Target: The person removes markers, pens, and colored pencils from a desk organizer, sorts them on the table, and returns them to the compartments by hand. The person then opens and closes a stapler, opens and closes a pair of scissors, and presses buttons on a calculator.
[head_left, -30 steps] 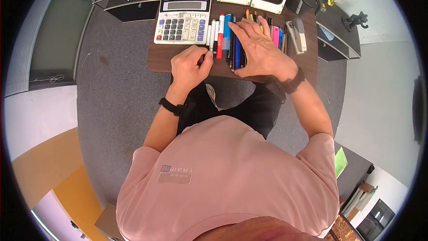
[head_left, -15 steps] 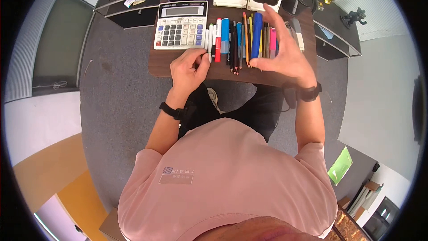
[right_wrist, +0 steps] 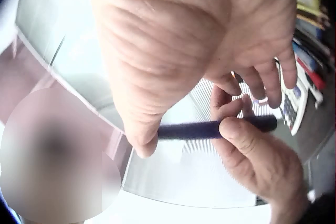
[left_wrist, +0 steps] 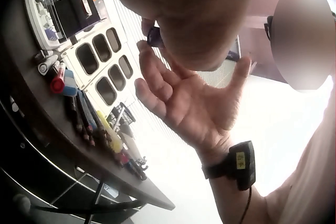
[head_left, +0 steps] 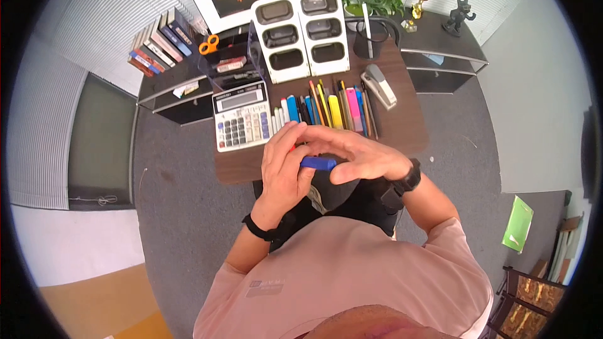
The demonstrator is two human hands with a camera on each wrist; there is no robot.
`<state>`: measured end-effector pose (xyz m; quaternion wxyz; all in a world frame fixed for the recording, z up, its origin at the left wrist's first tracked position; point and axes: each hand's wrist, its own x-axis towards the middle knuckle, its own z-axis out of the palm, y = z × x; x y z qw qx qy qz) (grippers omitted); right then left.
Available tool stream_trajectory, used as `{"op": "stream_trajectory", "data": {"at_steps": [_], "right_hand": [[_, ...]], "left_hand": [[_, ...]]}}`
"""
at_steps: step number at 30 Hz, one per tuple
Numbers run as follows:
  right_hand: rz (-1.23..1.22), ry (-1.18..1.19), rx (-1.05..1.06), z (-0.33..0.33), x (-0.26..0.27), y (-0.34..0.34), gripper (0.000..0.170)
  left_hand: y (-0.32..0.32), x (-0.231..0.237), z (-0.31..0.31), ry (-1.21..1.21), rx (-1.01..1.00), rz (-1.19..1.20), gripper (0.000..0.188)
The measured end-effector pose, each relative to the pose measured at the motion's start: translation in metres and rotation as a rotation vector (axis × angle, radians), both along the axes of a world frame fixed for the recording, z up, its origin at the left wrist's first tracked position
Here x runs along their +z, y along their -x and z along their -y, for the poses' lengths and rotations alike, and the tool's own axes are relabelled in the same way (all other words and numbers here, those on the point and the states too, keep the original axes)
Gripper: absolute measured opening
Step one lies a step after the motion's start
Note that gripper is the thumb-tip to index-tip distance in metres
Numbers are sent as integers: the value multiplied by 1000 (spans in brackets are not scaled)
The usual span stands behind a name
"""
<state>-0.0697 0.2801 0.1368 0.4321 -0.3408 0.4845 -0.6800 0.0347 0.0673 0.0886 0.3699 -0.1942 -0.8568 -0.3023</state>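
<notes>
My L hand (head_left: 284,166) pinches the blue marker (head_left: 319,163) by its barrel, prob. leaving one end clear for my R hand (head_left: 367,156), curved wide nearby w/ nothing gripped.

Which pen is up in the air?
The blue pen pinched in the left hand. The pens in the row all lie on the desk.

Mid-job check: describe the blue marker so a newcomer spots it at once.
Start at the brown desk; by its near edge is the person's left hand. The blue marker is pinched there. Unlike the pens lying in a row, it is held in the air.
</notes>
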Motion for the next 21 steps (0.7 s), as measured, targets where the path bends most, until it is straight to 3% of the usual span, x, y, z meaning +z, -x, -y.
{"op": "stream_trajectory", "data": {"at_steps": [1,3,4,6,7,10,13,14,16,19,21], "right_hand": [[-16,10,-4,-2,5,2,111],[-699,-10,-312,-5,16,1,70],[-707,-6,-318,-5,15,1,70],[-851,50,-459,-3,11,-2,40],[-768,62,-484,0,14,-8,24],[-809,-44,-444,-14,24,1,20],[-830,-73,-681,-36,56,24,15],[-999,-5,-840,-43,59,44,18],[-701,41,-995,-60,69,78,25],[-870,-56,-1254,-93,63,167,31],[-944,-170,-1293,-103,57,210,33]], "left_hand": [[0,2,-2,-9,38,27,23],[3,7,-1,-3,70,70,25],[5,8,-3,2,66,62,25],[9,8,-9,7,66,76,32],[12,6,-10,-22,44,67,37],[12,5,-12,-111,-19,54,36],[11,2,0,-141,18,101,32],[11,-4,7,-131,9,103,32],[8,-22,23,-146,95,109,28],[5,-43,40,-128,125,113,25],[4,-55,46,-120,132,133,25]]}}
